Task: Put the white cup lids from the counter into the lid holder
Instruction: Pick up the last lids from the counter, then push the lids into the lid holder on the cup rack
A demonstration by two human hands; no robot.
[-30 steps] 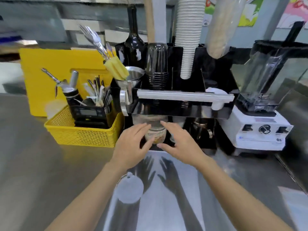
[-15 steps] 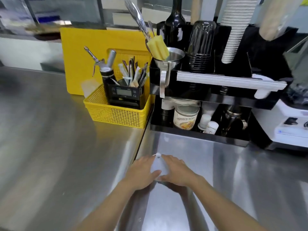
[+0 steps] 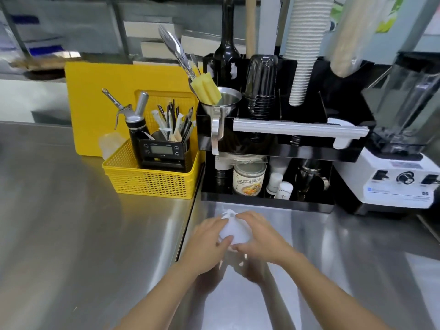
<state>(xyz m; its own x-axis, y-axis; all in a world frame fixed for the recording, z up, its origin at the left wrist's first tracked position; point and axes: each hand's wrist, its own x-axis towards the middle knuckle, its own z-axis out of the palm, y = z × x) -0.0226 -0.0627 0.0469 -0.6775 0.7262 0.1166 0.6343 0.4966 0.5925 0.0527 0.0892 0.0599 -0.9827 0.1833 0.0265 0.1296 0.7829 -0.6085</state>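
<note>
Gathering a small stack of white round plastic cup lids (image 3: 234,231) between two bare hands, low over the brushed stainless-steel counter (image 3: 71,234)
Item: thin moulded lids, judged very light, slightly flexible and smooth enough to slide apart; best held by the rims from both sides, squeezed gently so the stack neither buckles nor fans. Grip: left hand (image 3: 208,244) and right hand (image 3: 260,238) each curled round opposite edges, fingers partly closed on the stack, a small tab or spout showing at its far edge. Whether the stack rests on the steel or is lifted clear cannot be told. Destination: black glossy acrylic cup-and-lid organiser (image 3: 307,141), well apart behind; which slot takes lids cannot be told. Adjacent: yellow perforated plastic basket (image 3: 152,179), white-based blender (image 3: 400,186)
</note>
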